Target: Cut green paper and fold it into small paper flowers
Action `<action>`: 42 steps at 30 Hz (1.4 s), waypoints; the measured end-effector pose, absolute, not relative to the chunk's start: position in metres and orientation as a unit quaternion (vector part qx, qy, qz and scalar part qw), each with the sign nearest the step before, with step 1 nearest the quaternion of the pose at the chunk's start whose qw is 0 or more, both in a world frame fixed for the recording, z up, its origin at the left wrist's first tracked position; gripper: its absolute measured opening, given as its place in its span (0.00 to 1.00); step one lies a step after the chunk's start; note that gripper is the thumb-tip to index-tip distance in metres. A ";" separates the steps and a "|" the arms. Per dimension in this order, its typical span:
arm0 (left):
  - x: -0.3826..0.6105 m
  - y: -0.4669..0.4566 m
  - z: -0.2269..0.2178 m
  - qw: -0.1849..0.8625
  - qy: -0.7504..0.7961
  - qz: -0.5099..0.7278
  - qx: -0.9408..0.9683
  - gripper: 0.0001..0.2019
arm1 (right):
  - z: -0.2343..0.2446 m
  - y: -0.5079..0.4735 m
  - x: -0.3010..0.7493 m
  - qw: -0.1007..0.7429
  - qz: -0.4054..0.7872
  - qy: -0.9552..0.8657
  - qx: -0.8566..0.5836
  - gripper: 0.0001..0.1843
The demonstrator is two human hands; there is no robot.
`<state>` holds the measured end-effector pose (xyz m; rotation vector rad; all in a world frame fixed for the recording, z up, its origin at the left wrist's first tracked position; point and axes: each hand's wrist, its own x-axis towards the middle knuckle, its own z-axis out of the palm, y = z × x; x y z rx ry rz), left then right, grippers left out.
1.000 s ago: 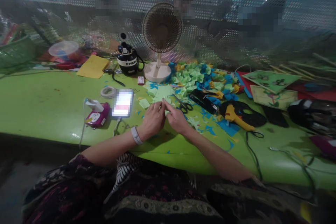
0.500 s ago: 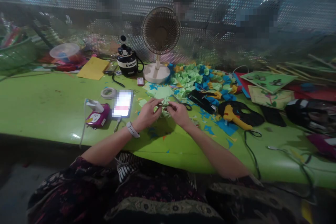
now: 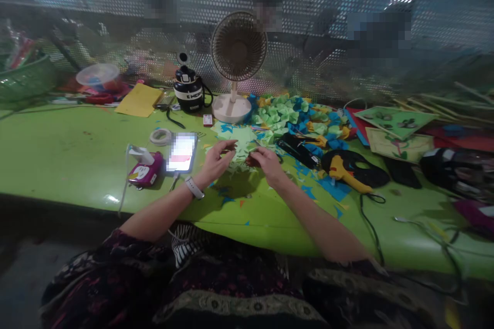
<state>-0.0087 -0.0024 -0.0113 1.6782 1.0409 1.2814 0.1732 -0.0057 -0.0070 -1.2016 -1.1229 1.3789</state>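
My left hand (image 3: 216,160) and my right hand (image 3: 266,160) are raised over the green table (image 3: 69,149), a little apart. Between them is a light green folded paper piece (image 3: 241,157). Both hands pinch its edges with their fingertips. My left wrist wears a white band (image 3: 192,188). A loose stack of light green paper squares (image 3: 241,136) lies just beyond the hands. Black-handled scissors are mostly hidden behind my right hand.
A lit phone (image 3: 181,152) and a pink device (image 3: 145,174) lie left of the hands. Behind stand a desk fan (image 3: 237,61) and a black mug (image 3: 189,93). A heap of folded paper flowers (image 3: 293,113), a yellow glue gun (image 3: 345,169) and its cable (image 3: 370,226) fill the right.
My hands have moved away from me and come apart, from touching fingertips to holding the green paper spread between them.
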 end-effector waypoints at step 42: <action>-0.010 -0.003 -0.010 0.392 0.404 0.450 0.693 0.13 | -0.012 -0.012 0.178 0.333 0.186 -0.780 -0.496 0.10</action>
